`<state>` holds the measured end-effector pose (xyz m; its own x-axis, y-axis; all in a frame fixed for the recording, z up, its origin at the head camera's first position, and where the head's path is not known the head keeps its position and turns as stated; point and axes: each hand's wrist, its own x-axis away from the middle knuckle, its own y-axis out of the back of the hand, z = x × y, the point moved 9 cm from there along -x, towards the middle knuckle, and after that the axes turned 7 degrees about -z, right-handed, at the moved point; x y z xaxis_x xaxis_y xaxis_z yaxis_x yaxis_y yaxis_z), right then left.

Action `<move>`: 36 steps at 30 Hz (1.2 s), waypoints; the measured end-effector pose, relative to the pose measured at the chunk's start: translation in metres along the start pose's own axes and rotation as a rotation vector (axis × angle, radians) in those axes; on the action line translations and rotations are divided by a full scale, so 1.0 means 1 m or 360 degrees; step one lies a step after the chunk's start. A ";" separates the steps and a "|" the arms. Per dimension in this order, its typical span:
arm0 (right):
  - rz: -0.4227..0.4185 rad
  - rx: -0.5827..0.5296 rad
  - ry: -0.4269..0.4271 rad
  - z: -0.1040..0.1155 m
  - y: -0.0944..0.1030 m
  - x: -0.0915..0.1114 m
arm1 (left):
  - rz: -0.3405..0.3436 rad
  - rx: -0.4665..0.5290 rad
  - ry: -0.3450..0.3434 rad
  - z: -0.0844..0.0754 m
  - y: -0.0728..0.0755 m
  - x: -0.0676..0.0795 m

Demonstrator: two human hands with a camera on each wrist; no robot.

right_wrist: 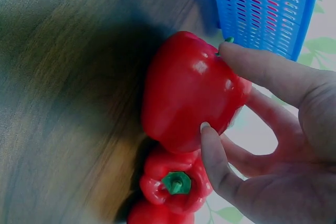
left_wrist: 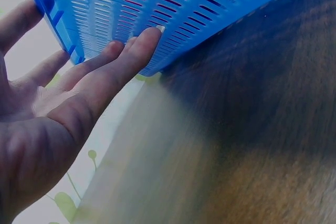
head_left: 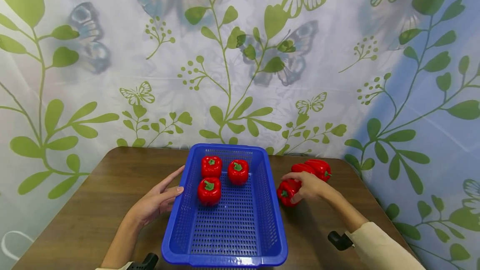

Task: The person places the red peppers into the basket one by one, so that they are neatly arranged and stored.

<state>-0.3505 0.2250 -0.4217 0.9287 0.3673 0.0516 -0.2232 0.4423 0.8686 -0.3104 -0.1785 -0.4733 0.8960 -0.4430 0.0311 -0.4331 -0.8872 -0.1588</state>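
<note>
Three glossy red bell peppers with green stems stand in the far half of a blue plastic basket with slotted walls. My left hand rests its extended fingers against the basket's left side; in the left wrist view the fingers reach along the slotted wall. To the right of the basket, my right hand holds another red bell pepper lying on its side, thumb near its stem and fingertips round its body. Right behind that one lie two more red bell peppers, partly hidden by the hand.
A brown wood-grain table carries everything. Behind it hangs a pale curtain printed with green leaves and butterflies, close to the table's far edge. The basket's raised right wall stands between its inside and the right-hand peppers.
</note>
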 end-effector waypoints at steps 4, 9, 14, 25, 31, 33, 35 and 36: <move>0.0001 -0.0025 -0.0034 0.000 0.000 0.001 | 0.0000 -0.0002 0.0003 0.000 0.000 0.000; -0.0011 -0.0051 -0.0049 0.000 0.001 0.000 | 0.0005 -0.0002 0.0003 -0.001 -0.002 -0.001; -0.0039 -0.0046 -0.0073 0.000 0.001 -0.001 | 0.0007 0.0000 0.0005 -0.002 -0.002 -0.001; -0.0077 -0.0097 -0.0064 0.002 0.000 0.000 | 0.0022 0.0021 -0.0003 -0.001 -0.003 0.000; -0.0050 -0.0121 -0.0127 0.000 0.001 0.004 | 0.0019 0.0010 -0.0008 -0.001 -0.003 0.001; -0.0050 -0.0118 -0.0136 -0.001 0.002 0.006 | 0.0025 0.0006 -0.0013 -0.001 -0.004 0.000; -0.0056 -0.0103 -0.0127 -0.001 0.003 0.007 | 0.0027 -0.0002 -0.0018 -0.001 -0.004 0.000; -0.0063 -0.0095 -0.0130 -0.002 0.004 0.008 | 0.0026 -0.0005 -0.0020 -0.001 -0.004 0.000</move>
<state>-0.3444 0.2309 -0.4190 0.9577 0.2814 0.0601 -0.2008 0.5039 0.8401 -0.3087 -0.1753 -0.4719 0.8900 -0.4556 0.0162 -0.4479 -0.8804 -0.1558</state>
